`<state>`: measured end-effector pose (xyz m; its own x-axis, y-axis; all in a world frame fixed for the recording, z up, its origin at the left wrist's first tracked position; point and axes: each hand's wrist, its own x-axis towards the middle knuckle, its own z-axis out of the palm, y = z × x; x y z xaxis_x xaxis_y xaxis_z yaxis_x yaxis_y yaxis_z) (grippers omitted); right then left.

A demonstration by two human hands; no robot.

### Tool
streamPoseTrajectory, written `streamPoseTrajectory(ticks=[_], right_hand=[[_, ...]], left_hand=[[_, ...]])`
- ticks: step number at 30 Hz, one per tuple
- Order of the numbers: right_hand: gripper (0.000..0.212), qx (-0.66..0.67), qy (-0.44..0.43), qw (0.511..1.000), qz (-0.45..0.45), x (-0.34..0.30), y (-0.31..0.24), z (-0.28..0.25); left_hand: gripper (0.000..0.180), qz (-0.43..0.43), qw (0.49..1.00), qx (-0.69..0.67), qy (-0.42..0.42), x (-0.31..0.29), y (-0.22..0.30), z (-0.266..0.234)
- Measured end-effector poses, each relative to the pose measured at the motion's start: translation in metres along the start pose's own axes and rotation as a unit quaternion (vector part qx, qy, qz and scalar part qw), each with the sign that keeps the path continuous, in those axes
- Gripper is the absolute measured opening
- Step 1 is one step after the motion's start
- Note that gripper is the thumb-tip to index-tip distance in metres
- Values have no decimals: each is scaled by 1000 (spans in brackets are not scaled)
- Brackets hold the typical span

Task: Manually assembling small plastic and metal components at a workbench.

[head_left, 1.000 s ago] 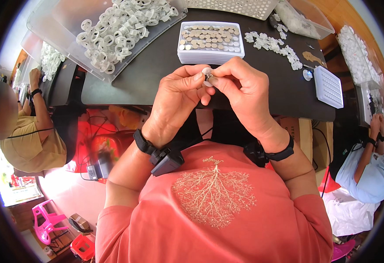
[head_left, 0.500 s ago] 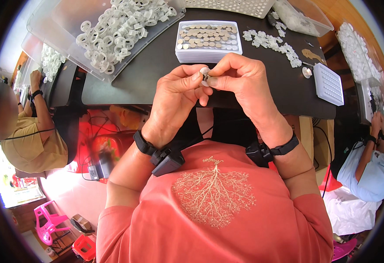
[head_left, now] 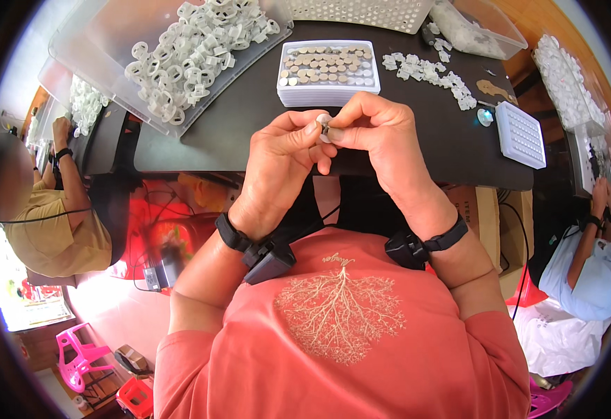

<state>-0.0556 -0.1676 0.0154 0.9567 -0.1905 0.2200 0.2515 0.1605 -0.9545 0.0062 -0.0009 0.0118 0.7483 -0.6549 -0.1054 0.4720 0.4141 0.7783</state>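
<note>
one small whitish part (head_left: 323,119) with a dark bit at its middle sits between the fingertips of the left hand (head_left: 270,160) and the right hand (head_left: 385,136). each grip is narrow, thumb and forefinger closed on it from either side, just above the near edge of the black table (head_left: 235,112). the step in hand looks like close fingertip work on this one piece; whether it is being pressed together or parted, the fingers hide. the next move seems to call for a firm left pinch and fine, even force from the right, since so little of the part is free to hold.

just beyond the hands stands a stack of white trays (head_left: 328,100), the top one bearing round discs (head_left: 330,61). to the left, a clear bin (head_left: 99,45) holds translucent fittings (head_left: 187,70); to the right lie scattered whitish pieces (head_left: 427,71) and another white tray (head_left: 521,136).
</note>
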Motion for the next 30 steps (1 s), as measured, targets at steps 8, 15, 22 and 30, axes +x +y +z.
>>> streamPoseTrajectory(ticks=[8, 15, 22, 30], right_hand=[[8, 42, -1, 997, 61, 0, -9, -3], [7, 66, -7, 992, 104, 4, -12, -2], [14, 20, -20, 992, 119, 5, -15, -7], [4, -22, 5, 999, -27, -10, -13, 5]], left_hand=[[25, 14, 1000, 11, -1, 0, -4, 3], [25, 15, 1000, 6, -14, 0, -4, 0], [28, 5, 999, -7, -42, 2, -3, -3], [30, 1, 998, -24, -52, 4, -8, 3]])
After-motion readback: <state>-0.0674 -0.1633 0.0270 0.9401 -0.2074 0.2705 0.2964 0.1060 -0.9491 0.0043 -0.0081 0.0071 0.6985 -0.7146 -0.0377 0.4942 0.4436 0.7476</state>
